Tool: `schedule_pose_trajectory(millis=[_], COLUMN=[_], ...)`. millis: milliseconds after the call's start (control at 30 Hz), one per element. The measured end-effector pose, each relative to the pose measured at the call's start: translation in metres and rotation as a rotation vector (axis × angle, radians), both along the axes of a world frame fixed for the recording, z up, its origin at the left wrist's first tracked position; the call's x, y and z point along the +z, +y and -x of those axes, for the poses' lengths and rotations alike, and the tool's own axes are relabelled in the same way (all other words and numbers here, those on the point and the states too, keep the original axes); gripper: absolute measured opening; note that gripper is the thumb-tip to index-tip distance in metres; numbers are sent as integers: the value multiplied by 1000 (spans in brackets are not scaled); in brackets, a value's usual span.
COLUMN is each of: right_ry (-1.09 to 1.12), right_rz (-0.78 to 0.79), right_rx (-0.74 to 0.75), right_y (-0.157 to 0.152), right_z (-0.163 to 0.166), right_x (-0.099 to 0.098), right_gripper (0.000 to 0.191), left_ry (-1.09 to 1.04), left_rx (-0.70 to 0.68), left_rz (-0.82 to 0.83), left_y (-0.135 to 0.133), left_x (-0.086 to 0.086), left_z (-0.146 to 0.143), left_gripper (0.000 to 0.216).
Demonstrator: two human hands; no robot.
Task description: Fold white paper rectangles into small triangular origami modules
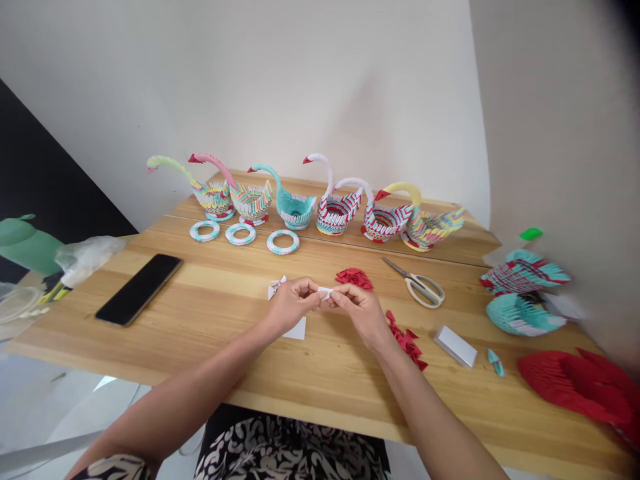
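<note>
My left hand (291, 303) and my right hand (361, 309) meet above the middle of the wooden table (200, 313). Both pinch a small white paper piece (325, 291) between their fingertips. A white paper sheet (296, 329) lies under my left hand, with a small folded white piece (278, 283) just behind it. Red folded paper pieces (354, 277) sit in a pile beyond my right hand. More red pieces (406, 340) lie in a strip to its right.
Several paper swans (295, 207) line the far edge, with three paper rings (283, 241) before them. Scissors (420, 285) lie right of centre, a black phone (139, 288) at left. A stack of white paper slips (455, 345), teal and red paper assemblies (525, 313) crowd the right side.
</note>
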State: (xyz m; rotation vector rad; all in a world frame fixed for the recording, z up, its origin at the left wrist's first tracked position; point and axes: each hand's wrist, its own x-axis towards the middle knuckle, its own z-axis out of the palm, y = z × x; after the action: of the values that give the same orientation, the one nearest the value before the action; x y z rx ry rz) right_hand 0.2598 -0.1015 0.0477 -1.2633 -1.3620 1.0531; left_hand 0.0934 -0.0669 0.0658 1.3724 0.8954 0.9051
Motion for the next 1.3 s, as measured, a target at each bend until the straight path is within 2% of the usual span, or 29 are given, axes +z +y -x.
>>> schedule_pose_trajectory(millis=[167,300,467,633,767,933,1100,1200,1300], right_ry=[-123,-175,-402,-512,-558,-597,-597,-512,-401], right_rz=[-62,-134,-363,-608,-650,-635,-589,-490,-344], right_rx=[-50,-33,-118,-18,56,80,77,62,26], right_y=[-3,-5,-4,-4,-2,1,3,3,1], right_z=[2,-2,-7,-6,-11,-17,-17,-14,-10], right_x=[3,6,6,6,5,5,6,6,6], right_gripper=[22,21,14,15,18,19,18,14,10], left_ry=[-51,-124,-201,-217,-160,9,131,222,312], left_rx=[-36,-86,-132,-167,-194,-212,-187,-164,-135], left_rz=[67,149,247,312,320,223,-27,-193,-288], left_y=[1,3,6,6,5,6,7,5,4], left_x=[2,4,1,-1,-1,-3,-8,-7,-6], left_z=[1,5,7,6,7,9,8,8,9], left_gripper=[28,31,34,34,31,31,30,28,26])
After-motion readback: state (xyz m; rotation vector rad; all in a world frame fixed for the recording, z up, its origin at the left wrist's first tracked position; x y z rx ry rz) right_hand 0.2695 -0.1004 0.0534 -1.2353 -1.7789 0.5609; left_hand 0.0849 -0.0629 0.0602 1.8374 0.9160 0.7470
